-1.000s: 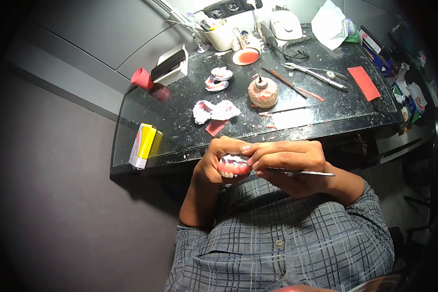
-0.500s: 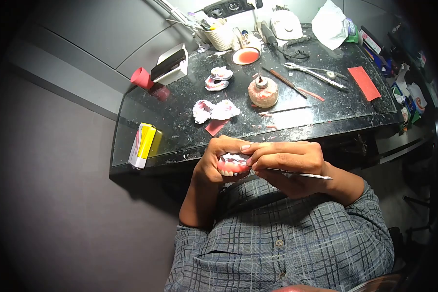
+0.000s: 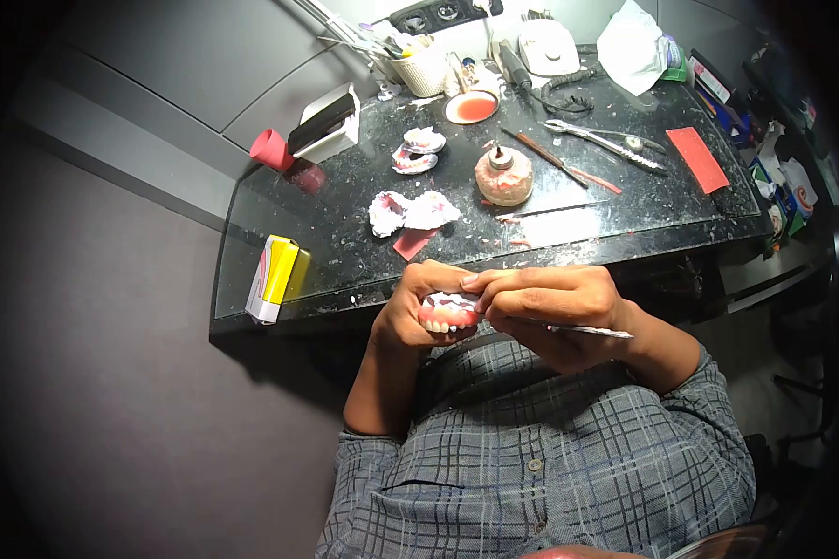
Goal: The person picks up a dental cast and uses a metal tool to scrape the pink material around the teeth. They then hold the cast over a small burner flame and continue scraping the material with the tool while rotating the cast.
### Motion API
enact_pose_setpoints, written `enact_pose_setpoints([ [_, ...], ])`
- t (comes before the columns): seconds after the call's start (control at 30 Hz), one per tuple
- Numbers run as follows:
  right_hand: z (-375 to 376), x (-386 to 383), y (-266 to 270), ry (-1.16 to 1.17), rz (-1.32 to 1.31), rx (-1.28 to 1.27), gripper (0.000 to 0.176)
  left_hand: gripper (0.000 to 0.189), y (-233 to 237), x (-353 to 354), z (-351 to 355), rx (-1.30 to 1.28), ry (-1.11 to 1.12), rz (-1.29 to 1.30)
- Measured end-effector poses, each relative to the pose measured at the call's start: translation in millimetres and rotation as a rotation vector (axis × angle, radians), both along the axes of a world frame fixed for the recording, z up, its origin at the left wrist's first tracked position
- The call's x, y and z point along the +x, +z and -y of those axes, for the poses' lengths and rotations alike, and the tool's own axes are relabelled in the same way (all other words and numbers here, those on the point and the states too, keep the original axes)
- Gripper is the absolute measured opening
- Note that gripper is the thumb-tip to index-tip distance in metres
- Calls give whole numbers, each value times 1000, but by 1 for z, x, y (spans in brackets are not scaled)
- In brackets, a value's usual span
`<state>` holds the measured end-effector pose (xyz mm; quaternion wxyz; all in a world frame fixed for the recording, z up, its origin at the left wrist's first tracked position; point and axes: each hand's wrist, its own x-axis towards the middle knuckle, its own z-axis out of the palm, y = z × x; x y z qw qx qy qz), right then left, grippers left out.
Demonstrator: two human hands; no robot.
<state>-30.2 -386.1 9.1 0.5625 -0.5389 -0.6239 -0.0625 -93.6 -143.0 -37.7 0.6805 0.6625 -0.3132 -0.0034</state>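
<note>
Close in front of my chest, my left hand is closed around a denture with pink gum and a row of pale teeth. Whitish material shows along its upper side. My right hand pinches a slim metal hand tool, whose tail sticks out to the right below the fingers. The tool's working end is hidden by my fingers, which touch the denture's right side. Beyond my hands, a small piece of pink wax lies beside white plaster pieces on the dark worktop.
A glass burner stands mid-table, with a wooden-handled wax knife and metal pliers-like tool behind. Pink wax sheet lies right; yellow-white box left. Further back are another tooth model, red-filled dish and tool holder.
The denture has tilted slightly in my left hand and its teeth sit a little higher. My right hand and the tool's tail have shifted slightly up and left.
</note>
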Motion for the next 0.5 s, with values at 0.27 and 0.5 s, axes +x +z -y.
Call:
enact_pose_setpoints([
  [0.27,-4,9,-18,9,28,84,14,29,0,-3,18,-163,-40,-99],
  [0.5,-15,6,-31,-76,145,195,23,22,7,-13,29,-316,48,-267],
])
